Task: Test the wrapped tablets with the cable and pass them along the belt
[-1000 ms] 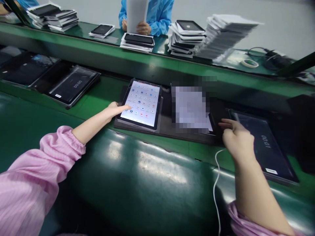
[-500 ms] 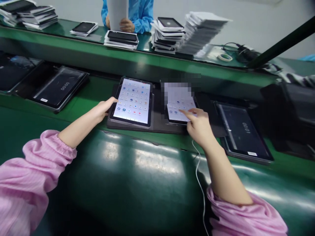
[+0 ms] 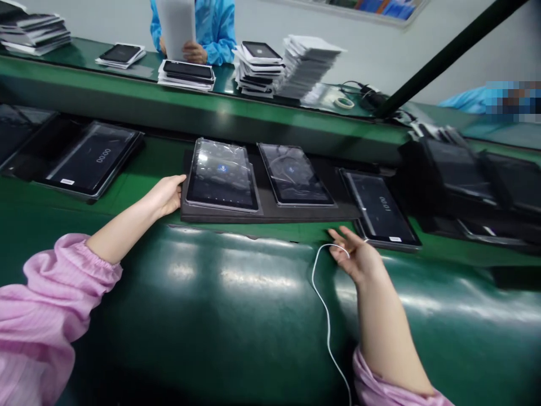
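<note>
Two tablets lie side by side on a dark foam pad (image 3: 270, 213) on the green conveyor. The left tablet (image 3: 222, 175) and the right tablet (image 3: 295, 174) both show dark screens with a small icon. My left hand (image 3: 167, 193) rests against the pad's left edge beside the left tablet, fingers curled on the edge. My right hand (image 3: 357, 256) hovers over the green rim below the pad, fingers spread, with a white cable (image 3: 325, 307) looping across its fingers. A third tablet (image 3: 380, 207) showing a timer lies just beyond that hand.
Another timer tablet (image 3: 95, 159) lies at the left on the belt, dark devices (image 3: 460, 169) at the right. Across the raised green shelf (image 3: 253, 121), a person in blue (image 3: 198, 28) holds a white sheet among stacks of tablets (image 3: 257, 67) and white sleeves (image 3: 306, 65).
Both tablet screens went from bright app grids to dark. My right hand pulled back from the right tablet's screen to the near rim by the cable. My left hand stayed at the pad's left edge.
</note>
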`<state>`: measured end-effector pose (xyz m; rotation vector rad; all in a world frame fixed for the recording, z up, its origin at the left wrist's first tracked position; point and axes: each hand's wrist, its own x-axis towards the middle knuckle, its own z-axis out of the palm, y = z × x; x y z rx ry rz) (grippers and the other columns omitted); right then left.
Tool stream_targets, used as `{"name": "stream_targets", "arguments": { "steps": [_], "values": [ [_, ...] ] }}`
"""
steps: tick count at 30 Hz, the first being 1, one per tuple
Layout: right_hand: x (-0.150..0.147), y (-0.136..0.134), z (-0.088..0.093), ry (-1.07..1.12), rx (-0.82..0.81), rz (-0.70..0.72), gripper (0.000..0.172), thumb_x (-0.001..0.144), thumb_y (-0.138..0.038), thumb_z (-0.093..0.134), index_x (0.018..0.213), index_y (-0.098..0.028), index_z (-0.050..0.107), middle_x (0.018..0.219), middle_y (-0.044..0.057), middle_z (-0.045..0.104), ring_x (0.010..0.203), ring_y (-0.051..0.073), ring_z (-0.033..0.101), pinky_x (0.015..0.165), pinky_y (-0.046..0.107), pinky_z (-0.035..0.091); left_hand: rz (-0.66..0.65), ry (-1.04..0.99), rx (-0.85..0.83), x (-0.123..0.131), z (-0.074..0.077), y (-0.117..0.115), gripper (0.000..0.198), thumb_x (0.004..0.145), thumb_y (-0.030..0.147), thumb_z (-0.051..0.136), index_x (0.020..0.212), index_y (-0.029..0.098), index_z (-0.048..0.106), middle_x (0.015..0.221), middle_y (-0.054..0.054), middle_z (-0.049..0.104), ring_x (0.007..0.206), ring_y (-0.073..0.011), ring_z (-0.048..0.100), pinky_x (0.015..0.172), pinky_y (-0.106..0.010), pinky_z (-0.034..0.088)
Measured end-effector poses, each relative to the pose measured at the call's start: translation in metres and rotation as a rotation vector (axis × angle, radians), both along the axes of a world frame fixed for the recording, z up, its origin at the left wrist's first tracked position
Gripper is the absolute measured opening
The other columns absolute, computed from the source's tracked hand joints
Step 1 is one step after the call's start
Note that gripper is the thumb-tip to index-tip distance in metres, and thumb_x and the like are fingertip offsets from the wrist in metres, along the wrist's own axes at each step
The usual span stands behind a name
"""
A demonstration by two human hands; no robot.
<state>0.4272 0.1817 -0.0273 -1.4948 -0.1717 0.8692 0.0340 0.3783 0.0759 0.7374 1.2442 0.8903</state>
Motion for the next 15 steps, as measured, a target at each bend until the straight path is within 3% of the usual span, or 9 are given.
{"name": "stream_targets", "arguments": {
  "steps": [1, 3, 5, 9, 12, 14, 15],
  "values": [
    [-0.013, -0.008, 0.003, 0.064, -0.008, 0.011, 0.006, 0.086, -0.014, 0.055, 0.088, -0.019, 0.057, 0.089, 0.010, 0.071, 0.042, 0.008, 0.036, 0.038, 0.020, 0.040, 0.001, 0.003, -0.009, -0.010, 0.007, -0.004, 0.011, 0.097, 0.015, 0.054, 0.093, 0.013, 0.065, 0.063, -0.006, 0.066, 0.057, -0.0201, 0.069, 0.063, -0.033, 0.064],
    [-0.041, -0.017, 0.014, 0.136, -0.022, 0.016, 0.015, 0.099, -0.018, 0.045, 0.086, -0.020, 0.053, 0.089, 0.010, 0.073, 0.038, 0.005, 0.022, 0.033, 0.017, 0.031, 0.001, 0.015, -0.028, -0.037, 0.024, -0.016, 0.011, 0.097, 0.015, 0.054, 0.096, 0.012, 0.065, 0.062, -0.006, 0.066, 0.057, -0.0212, 0.070, 0.062, -0.034, 0.064],
    [-0.073, -0.019, 0.032, 0.174, -0.011, -0.013, 0.027, 0.107, -0.024, 0.037, 0.081, -0.021, 0.045, 0.078, 0.004, 0.068, 0.036, 0.004, 0.022, 0.034, 0.016, 0.031, 0.006, 0.034, -0.030, -0.073, 0.043, -0.033, 0.013, 0.098, 0.015, 0.052, 0.096, 0.012, 0.065, 0.060, -0.005, 0.065, 0.054, -0.0206, 0.070, 0.059, -0.032, 0.064],
    [-0.147, -0.045, 0.072, 0.187, 0.050, -0.071, 0.042, 0.111, -0.042, 0.040, 0.074, -0.024, 0.028, 0.052, -0.012, 0.033, 0.033, 0.005, 0.021, 0.035, 0.014, 0.029, 0.026, 0.070, 0.007, -0.166, 0.075, -0.092, 0.016, 0.095, 0.013, 0.050, 0.091, 0.012, 0.066, 0.062, -0.007, 0.068, 0.053, -0.0199, 0.070, 0.059, -0.030, 0.063],
    [-0.222, -0.107, 0.095, 0.180, 0.078, -0.055, 0.040, 0.111, -0.040, 0.042, 0.074, -0.023, 0.035, 0.052, -0.012, 0.034, 0.032, 0.003, 0.020, 0.034, 0.014, 0.030, 0.047, 0.111, 0.041, -0.254, 0.084, -0.153, 0.015, 0.092, 0.016, 0.054, 0.086, 0.013, 0.067, 0.065, -0.007, 0.070, 0.054, -0.0203, 0.071, 0.056, -0.028, 0.061],
    [-0.302, -0.149, 0.106, 0.159, 0.079, -0.062, 0.036, 0.108, -0.038, 0.049, 0.076, -0.022, 0.042, 0.051, -0.012, 0.036, 0.031, 0.003, 0.023, 0.034, 0.015, 0.034, 0.067, 0.147, 0.075, -0.337, 0.084, -0.182, 0.014, 0.090, 0.020, 0.057, 0.086, 0.015, 0.069, 0.068, -0.005, 0.072, 0.058, -0.0200, 0.072, 0.054, -0.025, 0.058],
    [-0.359, -0.162, 0.110, 0.144, 0.079, -0.074, 0.036, 0.106, -0.038, 0.054, 0.076, -0.022, 0.043, 0.050, -0.013, 0.034, 0.031, 0.003, 0.024, 0.034, 0.015, 0.035, 0.074, 0.164, 0.097, -0.391, 0.083, -0.186, 0.013, 0.088, 0.021, 0.059, 0.088, 0.016, 0.071, 0.071, -0.005, 0.074, 0.063, -0.0198, 0.073, 0.055, -0.023, 0.058]
  ]
}}
